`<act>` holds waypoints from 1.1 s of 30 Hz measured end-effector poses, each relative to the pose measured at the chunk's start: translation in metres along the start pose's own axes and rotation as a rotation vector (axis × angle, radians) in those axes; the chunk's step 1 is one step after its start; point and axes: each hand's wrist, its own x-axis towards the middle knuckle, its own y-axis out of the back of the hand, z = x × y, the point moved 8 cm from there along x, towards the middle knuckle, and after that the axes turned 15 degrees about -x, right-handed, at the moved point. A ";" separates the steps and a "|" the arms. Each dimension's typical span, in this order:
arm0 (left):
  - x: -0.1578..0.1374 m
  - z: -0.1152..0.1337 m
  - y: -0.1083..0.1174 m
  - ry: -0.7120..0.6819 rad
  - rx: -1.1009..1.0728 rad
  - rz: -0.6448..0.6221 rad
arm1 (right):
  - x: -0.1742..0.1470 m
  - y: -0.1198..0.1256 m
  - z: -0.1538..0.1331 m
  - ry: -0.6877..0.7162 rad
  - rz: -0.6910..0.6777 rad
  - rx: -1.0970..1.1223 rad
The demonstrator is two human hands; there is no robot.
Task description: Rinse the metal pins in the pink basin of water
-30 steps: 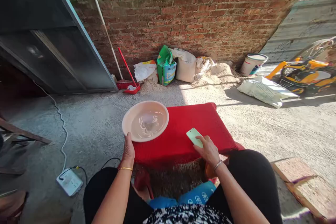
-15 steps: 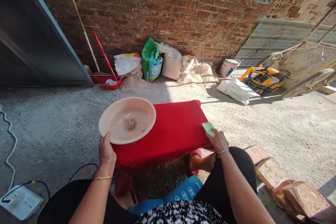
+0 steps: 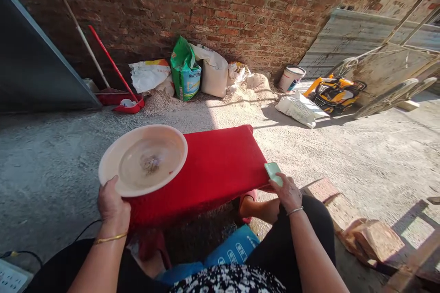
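A pale pink plastic basin (image 3: 113, 155) rests over the left end of a low bench covered in red cloth (image 3: 220, 155). In it are clear water and a small brownish clump (image 3: 150, 164). My left hand (image 3: 112, 199) is closed on the basin's near left rim, thumb over the edge. At the bench's right end, my right hand (image 3: 288, 192) grips a pale green, flat, rounded rectangular thing that looks like a phone (image 3: 273, 173). Its lower part is hidden by my fingers.
By the brick wall lie a green sack (image 3: 185, 71), a pale sack (image 3: 215, 73) and a paint bucket (image 3: 291, 78). A red dustpan (image 3: 132, 107) stands at left. Bricks (image 3: 374, 240) lie at right. A power strip (image 3: 12, 279) shows at lower left.
My view has turned a little to the right and down, so most things sit farther left. The basin looks larger and slightly farther left over the bench. Both hands keep their holds.
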 end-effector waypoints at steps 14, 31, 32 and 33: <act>-0.012 0.012 -0.006 0.059 -0.074 0.133 | 0.016 0.016 -0.019 -0.052 0.135 0.041; -0.014 0.017 -0.006 0.032 -0.105 0.116 | 0.076 0.015 -0.081 0.131 -0.039 0.071; -0.013 0.017 -0.005 0.017 -0.083 0.098 | 0.072 0.012 -0.097 0.214 -0.049 0.070; -0.011 0.016 -0.005 0.001 -0.055 0.072 | 0.068 0.010 -0.108 0.272 -0.059 0.057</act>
